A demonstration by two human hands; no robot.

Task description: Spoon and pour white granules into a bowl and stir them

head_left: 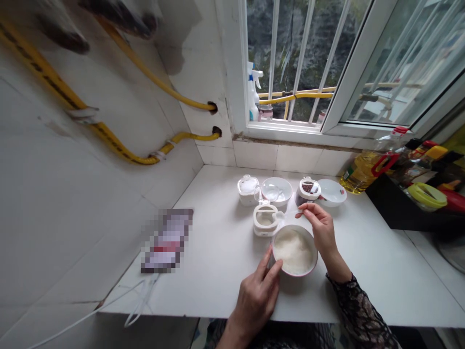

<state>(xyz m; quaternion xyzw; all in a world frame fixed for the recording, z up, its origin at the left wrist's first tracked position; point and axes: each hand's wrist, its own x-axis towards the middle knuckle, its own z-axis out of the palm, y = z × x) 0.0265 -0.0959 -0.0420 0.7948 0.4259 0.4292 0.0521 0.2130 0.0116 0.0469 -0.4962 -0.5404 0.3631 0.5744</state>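
A round bowl [295, 251] with a pale white powder or grain in it stands near the counter's front edge. My left hand [258, 292] grips the bowl's left rim between thumb and fingers. Above the bowl's right rim, my right hand [319, 228] pinches the handle of a clear spoon [289, 214], whose head is beside a small white lidded jar [265, 220]. Behind are a second white jar [248, 189], a white bowl [276, 190], a jar with dark contents [308, 191] and a shallow flowered bowl [332, 193].
An oil bottle [363, 167] and a black rack [387, 203] of condiments stand at the right. A blurred-out phone-like item [167, 241] with a white cable [140, 303] lies at the left. The window [290, 63] is behind the counter.
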